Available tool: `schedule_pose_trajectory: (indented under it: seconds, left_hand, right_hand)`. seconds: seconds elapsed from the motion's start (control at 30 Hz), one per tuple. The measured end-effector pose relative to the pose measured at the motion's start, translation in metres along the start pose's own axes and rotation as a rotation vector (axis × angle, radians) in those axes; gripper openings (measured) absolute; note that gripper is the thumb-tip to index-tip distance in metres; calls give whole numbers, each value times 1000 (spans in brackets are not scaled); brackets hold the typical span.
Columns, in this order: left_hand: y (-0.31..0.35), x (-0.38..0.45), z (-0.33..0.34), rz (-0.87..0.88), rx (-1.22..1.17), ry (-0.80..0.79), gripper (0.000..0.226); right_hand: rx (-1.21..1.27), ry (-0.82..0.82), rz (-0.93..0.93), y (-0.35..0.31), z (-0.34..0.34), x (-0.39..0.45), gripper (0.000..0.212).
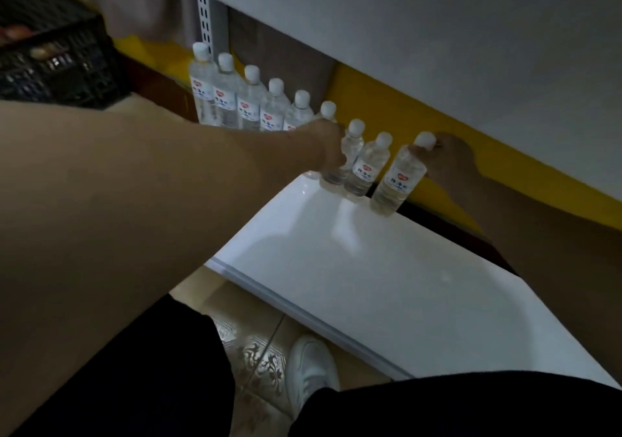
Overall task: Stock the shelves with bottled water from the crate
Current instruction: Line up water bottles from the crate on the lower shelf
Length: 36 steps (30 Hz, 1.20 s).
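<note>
Item: placing step — our right hand [452, 160] pinches the neck of the end bottle [400, 175] at the back edge of the white shelf [370, 268], while our left hand [331, 148] curls round the bottle [340, 164] two places along the row. The crate [57, 59] sits off the shelf's back left corner, contents unclear. Next, we judge — release both and reach back to the crate.

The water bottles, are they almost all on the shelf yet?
Nine bottles stand in a row along the back of the white shelf. The right hand grips the end bottle near its cap, just placing it. The left hand holds a bottle further along the row. Bare shelf remains in front and to the right, so more can fit. What is left in the black crate is too dark to tell.
</note>
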<state>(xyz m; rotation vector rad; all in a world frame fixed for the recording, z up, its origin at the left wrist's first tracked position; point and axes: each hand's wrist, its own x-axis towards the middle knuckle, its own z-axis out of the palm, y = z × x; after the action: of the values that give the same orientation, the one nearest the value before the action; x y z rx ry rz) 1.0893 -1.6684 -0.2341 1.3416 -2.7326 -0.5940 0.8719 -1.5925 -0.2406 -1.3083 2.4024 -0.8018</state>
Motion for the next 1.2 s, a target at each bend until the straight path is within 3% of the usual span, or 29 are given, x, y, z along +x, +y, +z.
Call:
schedule_pose_trajectory:
  seconds: [0.13, 0.3, 0.5, 1.03, 1.2]
  left_hand:
    - [-17, -4, 10, -9, 76, 67, 48]
    - [-25, -7, 22, -10, 180, -27, 61]
    - [-14, 3, 32, 66, 198, -58, 70]
    - [-4, 4, 44, 124, 192, -41, 70]
    - [-5, 4, 47, 131, 220, -73, 68]
  right_hand:
    - [67, -2, 95, 5, 25, 11, 54]
    - [169, 43, 247, 9, 43, 17, 58]
    - [220, 93, 292, 9, 44, 27, 52]
    - [225, 95, 373, 20, 61, 36, 48]
    - [98, 12, 339, 21, 62, 41, 54]
